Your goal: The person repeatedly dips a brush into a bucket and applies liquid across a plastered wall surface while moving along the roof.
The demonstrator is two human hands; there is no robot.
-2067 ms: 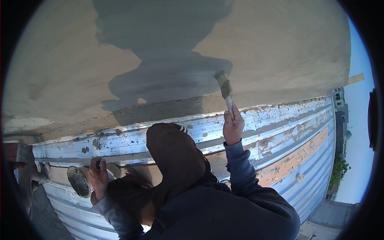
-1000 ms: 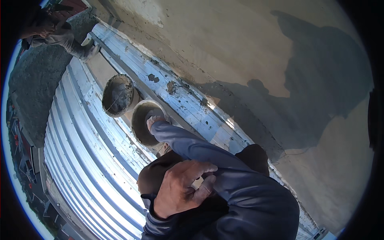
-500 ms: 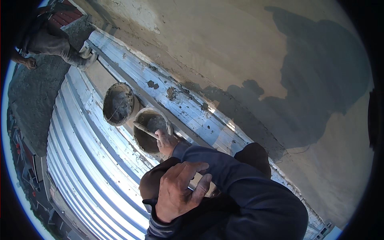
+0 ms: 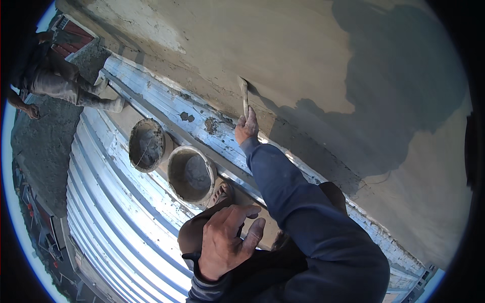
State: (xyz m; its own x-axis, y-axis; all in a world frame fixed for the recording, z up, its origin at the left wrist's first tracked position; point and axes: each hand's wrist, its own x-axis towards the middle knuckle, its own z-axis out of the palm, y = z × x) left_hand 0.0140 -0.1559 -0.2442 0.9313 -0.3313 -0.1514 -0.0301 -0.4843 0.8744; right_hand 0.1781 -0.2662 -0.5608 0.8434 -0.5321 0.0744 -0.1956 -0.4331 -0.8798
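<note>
Right arm (image 4: 298, 187) reaches out ahead, elbow slightly bent; right hand (image 4: 246, 127) closed in a grip. Left hand (image 4: 225, 242) low, near the body, fingers (image 4: 244, 211) curled, thumb (image 4: 254, 235) apart from them. One foot (image 4: 222, 193) shows beyond a bent knee (image 4: 190, 236).

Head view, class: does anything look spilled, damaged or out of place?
Yes: dark blotches mar the pale strip along the foot of the wall. They look odd against its lighter surface, perhaps from splashing.

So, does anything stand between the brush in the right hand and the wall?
Nothing visible does. The right hand holds the brush with its head at or very near the wall. The nearer bucket and the left hand are away from that path.
</note>
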